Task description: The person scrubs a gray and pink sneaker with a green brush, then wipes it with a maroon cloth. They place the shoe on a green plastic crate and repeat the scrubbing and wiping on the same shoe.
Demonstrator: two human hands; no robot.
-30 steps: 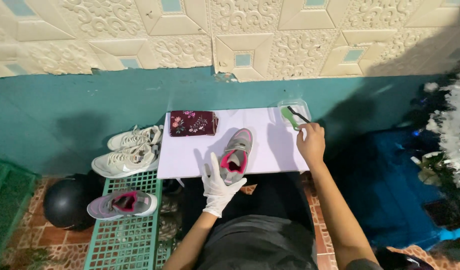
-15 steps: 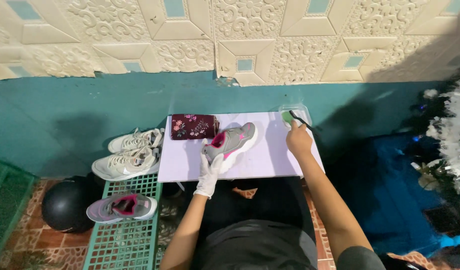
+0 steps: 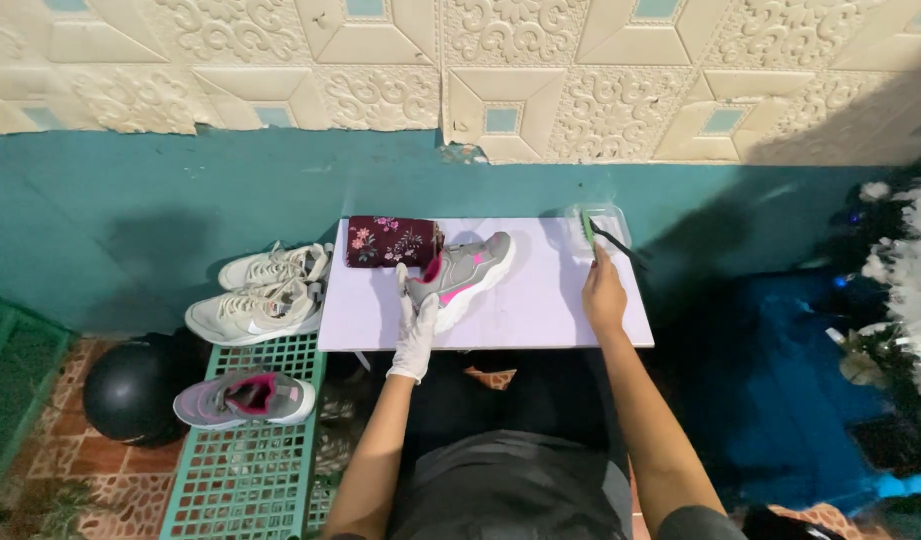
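Observation:
A grey and pink sneaker (image 3: 470, 270) lies tilted on its side on a low white table (image 3: 540, 310). My left hand (image 3: 416, 320), in a white glove, grips the sneaker at its heel end. My right hand (image 3: 602, 295) is bare and holds a brush with a black handle and green head (image 3: 592, 232), its tip in a clear container (image 3: 598, 222) at the table's back right corner. A folded dark floral cloth (image 3: 390, 241) lies at the back left of the table, touching the sneaker.
A pair of white sneakers (image 3: 258, 295) sits left of the table. A second grey and pink sneaker (image 3: 242, 396) rests on a green plastic crate (image 3: 250, 470). A black helmet (image 3: 130, 390) lies further left. Blue fabric (image 3: 780, 390) and white tinsel (image 3: 905, 290) are on the right.
My left hand took hold of the sneaker, lifted it and turned it onto its side toward the table's back. My right hand kept the brush at the container.

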